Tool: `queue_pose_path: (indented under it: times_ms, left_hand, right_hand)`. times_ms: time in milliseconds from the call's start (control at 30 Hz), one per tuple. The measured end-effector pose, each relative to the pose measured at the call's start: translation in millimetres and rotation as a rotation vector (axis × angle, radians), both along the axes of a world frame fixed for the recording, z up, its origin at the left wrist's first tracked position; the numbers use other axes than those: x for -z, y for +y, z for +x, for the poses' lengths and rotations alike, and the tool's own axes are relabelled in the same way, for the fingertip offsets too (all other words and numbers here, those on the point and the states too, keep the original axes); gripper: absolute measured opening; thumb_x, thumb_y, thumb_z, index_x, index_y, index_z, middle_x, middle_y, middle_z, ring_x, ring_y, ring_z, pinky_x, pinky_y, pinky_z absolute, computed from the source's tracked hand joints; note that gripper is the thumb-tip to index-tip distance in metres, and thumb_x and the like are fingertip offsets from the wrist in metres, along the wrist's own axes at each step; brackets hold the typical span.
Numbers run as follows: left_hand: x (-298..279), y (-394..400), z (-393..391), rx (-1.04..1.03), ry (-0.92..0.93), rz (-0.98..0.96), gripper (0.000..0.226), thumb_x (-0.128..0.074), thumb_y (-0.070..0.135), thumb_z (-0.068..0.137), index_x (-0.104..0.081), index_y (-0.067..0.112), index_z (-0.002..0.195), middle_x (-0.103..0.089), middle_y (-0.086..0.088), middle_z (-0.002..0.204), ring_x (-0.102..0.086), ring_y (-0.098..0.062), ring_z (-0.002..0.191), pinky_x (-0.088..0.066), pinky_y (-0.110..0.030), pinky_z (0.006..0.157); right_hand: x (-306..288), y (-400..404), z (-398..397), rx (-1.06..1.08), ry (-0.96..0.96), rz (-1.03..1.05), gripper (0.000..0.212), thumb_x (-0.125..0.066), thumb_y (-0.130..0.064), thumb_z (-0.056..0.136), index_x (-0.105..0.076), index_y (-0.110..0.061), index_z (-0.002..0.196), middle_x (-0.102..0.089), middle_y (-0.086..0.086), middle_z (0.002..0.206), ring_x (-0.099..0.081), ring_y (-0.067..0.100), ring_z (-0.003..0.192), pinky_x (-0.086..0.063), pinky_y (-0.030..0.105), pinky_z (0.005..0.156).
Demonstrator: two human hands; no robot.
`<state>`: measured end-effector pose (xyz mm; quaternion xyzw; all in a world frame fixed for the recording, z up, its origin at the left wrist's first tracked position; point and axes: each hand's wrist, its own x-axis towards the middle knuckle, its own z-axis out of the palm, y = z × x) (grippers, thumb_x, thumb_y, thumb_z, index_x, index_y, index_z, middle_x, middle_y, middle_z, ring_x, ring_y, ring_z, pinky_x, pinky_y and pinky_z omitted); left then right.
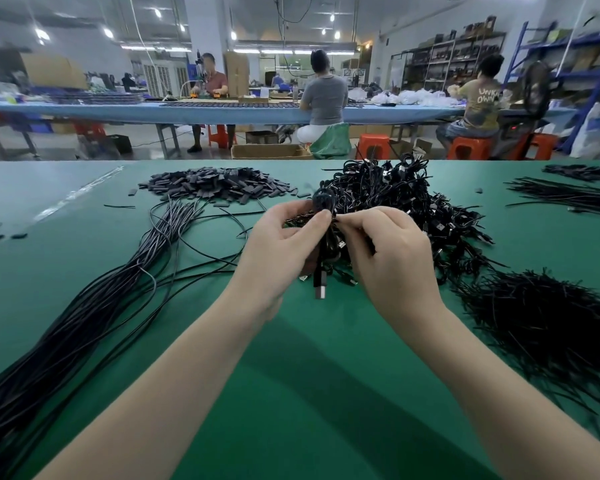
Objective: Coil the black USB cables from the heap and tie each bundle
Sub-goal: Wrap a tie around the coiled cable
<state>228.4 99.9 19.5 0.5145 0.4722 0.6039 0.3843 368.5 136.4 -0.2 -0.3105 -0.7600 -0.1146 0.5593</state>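
Observation:
Above the green table [309, 375] I hold a coiled black USB cable bundle [323, 202] between both hands. My left hand [281, 251] grips the coil, thumb near its top. My right hand [392, 258] pinches something thin and black at the coil's waist; I cannot tell whether it is a tie. A USB plug [320, 289] hangs below the hands. Long loose black cables [94, 306] lie stretched across the left side. A heap of coiled bundles [406, 202] sits just behind my hands.
A pile of thin black ties [551, 323] lies at the right. Small dark flat pieces [219, 185] are heaped at the back left. More black strands [568, 195] lie at the far right. Several people sit at a blue bench [153, 110] beyond the table.

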Motion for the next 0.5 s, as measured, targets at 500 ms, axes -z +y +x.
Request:
queue_pose_path:
  times_ms: [500]
  left_hand:
    - [-4,2,-18,-0.062,0.516,0.445,0.022,-0.075,0.012,0.082,-0.071,0.029,0.096,-0.07,0.007,0.093,-0.065,-0.01,0.093,-0.056,-0.03,0.08]
  right_hand:
    - [0,2,0,0.005,-0.018,0.061,0.011,-0.063,0.002,0.085,-0.071,0.003,0.093,-0.069,0.013,0.086,-0.064,0.031,0.08,-0.047,0.03,0.077]
